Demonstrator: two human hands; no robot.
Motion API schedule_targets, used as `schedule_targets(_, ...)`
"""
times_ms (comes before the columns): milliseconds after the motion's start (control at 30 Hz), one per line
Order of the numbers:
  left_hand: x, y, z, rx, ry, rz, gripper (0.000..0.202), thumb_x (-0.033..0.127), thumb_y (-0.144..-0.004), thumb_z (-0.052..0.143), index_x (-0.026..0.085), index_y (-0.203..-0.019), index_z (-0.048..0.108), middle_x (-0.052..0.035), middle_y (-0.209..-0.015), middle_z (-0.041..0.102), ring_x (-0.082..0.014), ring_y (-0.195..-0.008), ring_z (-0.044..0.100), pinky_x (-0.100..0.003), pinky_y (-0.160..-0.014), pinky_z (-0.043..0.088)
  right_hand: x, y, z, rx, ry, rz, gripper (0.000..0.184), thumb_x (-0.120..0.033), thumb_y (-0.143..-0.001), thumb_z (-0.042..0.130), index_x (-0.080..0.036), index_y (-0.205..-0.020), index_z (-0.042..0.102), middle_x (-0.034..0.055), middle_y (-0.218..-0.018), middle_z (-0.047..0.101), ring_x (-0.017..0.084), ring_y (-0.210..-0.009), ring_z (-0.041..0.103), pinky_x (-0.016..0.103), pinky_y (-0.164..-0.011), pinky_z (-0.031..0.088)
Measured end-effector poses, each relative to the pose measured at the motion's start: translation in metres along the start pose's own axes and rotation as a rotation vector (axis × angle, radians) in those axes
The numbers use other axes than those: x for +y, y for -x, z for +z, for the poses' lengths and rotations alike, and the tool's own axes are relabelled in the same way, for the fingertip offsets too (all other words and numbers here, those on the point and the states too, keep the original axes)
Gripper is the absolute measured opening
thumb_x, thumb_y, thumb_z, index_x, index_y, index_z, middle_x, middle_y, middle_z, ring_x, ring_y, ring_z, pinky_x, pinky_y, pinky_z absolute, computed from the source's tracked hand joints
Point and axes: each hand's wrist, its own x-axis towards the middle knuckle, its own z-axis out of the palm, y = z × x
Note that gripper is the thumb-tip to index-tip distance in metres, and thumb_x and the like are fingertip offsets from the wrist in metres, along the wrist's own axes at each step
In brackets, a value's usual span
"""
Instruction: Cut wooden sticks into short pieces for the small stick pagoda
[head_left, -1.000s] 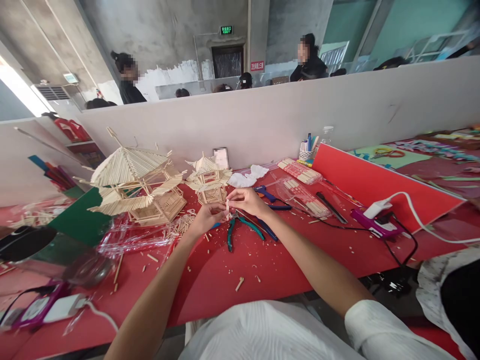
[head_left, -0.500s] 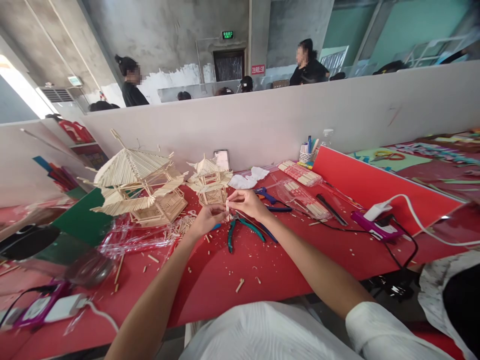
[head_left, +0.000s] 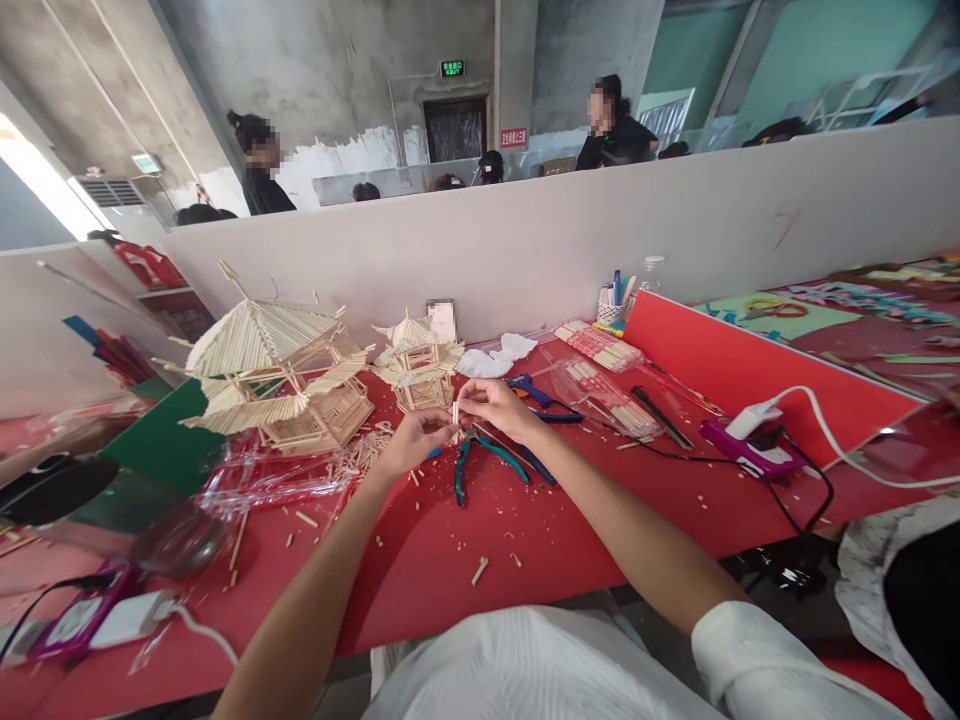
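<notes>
Between the fingertips of my left hand (head_left: 414,436) and my right hand (head_left: 495,408) stand short wooden sticks (head_left: 455,416), held upright and close together. Both hands are closed in a pinch on them; how many sticks there are I cannot tell. Just below lie pliers with green handles (head_left: 495,455), open on the red table. A small stick pavilion (head_left: 420,365) stands behind my left hand, and a larger stick pavilion (head_left: 277,370) is farther left. Right of my right hand rests a blue glue gun (head_left: 534,392).
Packs of wooden sticks (head_left: 600,345) lie at the back right, near a pen cup (head_left: 611,308). A purple power strip (head_left: 754,452) with cords sits by the red board (head_left: 757,380). At left are a clear jar (head_left: 176,535) and plastic wrap (head_left: 259,480). Stick scraps litter the red table (head_left: 435,570).
My hands stay nearly in place, with the sticks still pinched between them. The whole view shifts very slightly; the things on the table have not moved.
</notes>
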Motion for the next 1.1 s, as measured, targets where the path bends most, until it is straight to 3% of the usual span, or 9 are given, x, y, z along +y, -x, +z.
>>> schedule_targets(333,-0.005,0.0,0.001,-0.025,0.067,-0.042,0.036,0.046,-0.074,0.077,0.012,-0.083,0.071,-0.0022,-0.074,0.065,-0.0111,-0.065,0.053,-0.022,-0.063,0.043,-0.005,0.001,0.002,-0.077,0.212,-0.083,0.025,-0.041,-0.084,0.067,-0.022,-0.079,0.052,-0.0005,-0.075,0.064,0.016,-0.066,0.065,0.03,-0.062,0.056)
schedule_targets(533,-0.014,-0.005,0.0,0.111,0.041,-0.024,0.034,0.046,-0.077,0.073,0.013,-0.078,0.067,-0.0002,-0.07,0.061,-0.0104,-0.063,0.05,-0.022,-0.061,0.04,0.001,-0.003,0.004,0.048,0.169,-0.074,0.024,-0.039,-0.085,0.062,-0.024,-0.082,0.044,0.0007,-0.077,0.063,0.019,-0.069,0.067,0.031,-0.06,0.056)
schedule_targets(633,-0.013,-0.005,-0.001,0.157,-0.014,0.032,0.033,0.047,-0.081,0.069,0.013,-0.078,0.067,-0.0006,-0.072,0.062,-0.0107,-0.065,0.052,-0.023,-0.063,0.042,0.0,-0.002,0.002,0.04,0.196,-0.086,0.024,-0.04,-0.081,0.068,-0.021,-0.086,0.054,0.0028,-0.081,0.066,0.018,-0.068,0.065,0.03,-0.061,0.054)
schedule_targets(733,-0.009,-0.003,0.001,0.119,-0.034,0.042,0.036,0.049,-0.08,0.07,0.013,-0.082,0.069,-0.0013,-0.073,0.064,-0.0116,-0.065,0.053,-0.023,-0.063,0.044,0.0,-0.001,0.001,-0.033,0.271,-0.104,0.028,-0.044,-0.08,0.071,-0.017,-0.087,0.066,0.0021,-0.075,0.067,0.014,-0.061,0.06,0.026,-0.06,0.049)
schedule_targets(900,-0.006,-0.003,0.005,0.073,-0.054,0.045,0.038,0.05,-0.082,0.068,0.013,-0.088,0.071,-0.0029,-0.075,0.067,-0.0139,-0.068,0.059,-0.025,-0.067,0.049,0.002,0.0,0.0,-0.058,0.295,-0.109,0.034,-0.048,-0.081,0.07,-0.014,-0.085,0.071,0.0016,-0.07,0.067,0.013,-0.058,0.057,0.024,-0.058,0.046)
schedule_targets(1000,-0.011,-0.004,0.005,0.089,-0.142,0.068,0.037,0.049,-0.087,0.064,0.014,-0.098,0.071,-0.0067,-0.089,0.072,-0.0182,-0.08,0.066,-0.028,-0.075,0.053,-0.001,0.0,-0.002,-0.05,0.455,-0.183,0.027,-0.042,-0.087,0.066,-0.015,-0.083,0.072,0.0036,-0.075,0.071,0.015,-0.066,0.062,0.025,-0.065,0.047)
schedule_targets(1100,-0.014,-0.003,0.001,0.172,-0.277,0.119,0.037,0.043,-0.092,0.06,0.018,-0.119,0.065,-0.0093,-0.107,0.072,-0.0202,-0.091,0.069,-0.031,-0.081,0.055,-0.006,0.002,-0.002,0.013,0.748,-0.243,0.016,-0.029,-0.089,0.066,-0.016,-0.082,0.074,0.005,-0.082,0.074,0.017,-0.074,0.066,0.025,-0.071,0.044)
